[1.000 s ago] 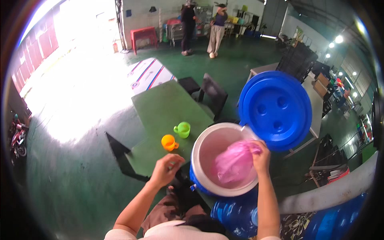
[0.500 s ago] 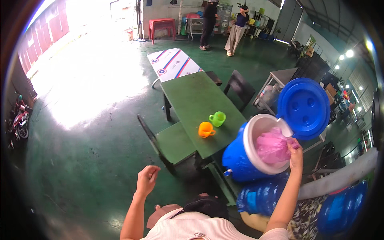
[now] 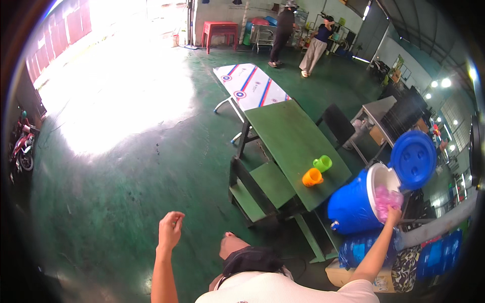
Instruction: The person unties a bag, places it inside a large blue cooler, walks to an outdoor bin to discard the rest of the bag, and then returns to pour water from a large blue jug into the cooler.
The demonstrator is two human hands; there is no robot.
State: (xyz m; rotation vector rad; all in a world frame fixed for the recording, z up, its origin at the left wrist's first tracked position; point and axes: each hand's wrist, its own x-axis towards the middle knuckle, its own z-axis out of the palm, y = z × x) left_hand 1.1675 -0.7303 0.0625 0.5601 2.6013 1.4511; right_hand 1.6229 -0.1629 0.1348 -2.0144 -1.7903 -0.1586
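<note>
My right hand [image 3: 393, 215] grips a crumpled pink plastic bag [image 3: 387, 196] at the mouth of a blue drink cooler [image 3: 353, 204]. The bag lies partly inside the white rim; how deep it reaches is hidden. Behind the cooler its round blue lid [image 3: 414, 159] stands raised. My left hand [image 3: 171, 230] hangs over the floor with curled fingers, and I see nothing in them. Left of the cooler, an orange mug [image 3: 312, 177] and a light green mug [image 3: 323, 162] sit together on a green table [image 3: 288, 131].
A green bench seat [image 3: 273, 184] with dark posts adjoins the table's left side. Blue water bottles [image 3: 440, 255] and a cardboard box [image 3: 338, 275] lie below the cooler. Two people [image 3: 314, 48] stand at the back near a red table [image 3: 220, 29]. A white patterned table [image 3: 252, 87] abuts the green one.
My view has shifted, so the table, mugs and cooler now appear farther right. My right hand still holds the pink bag at the cooler's mouth. The left hand stays low over the floor.
</note>
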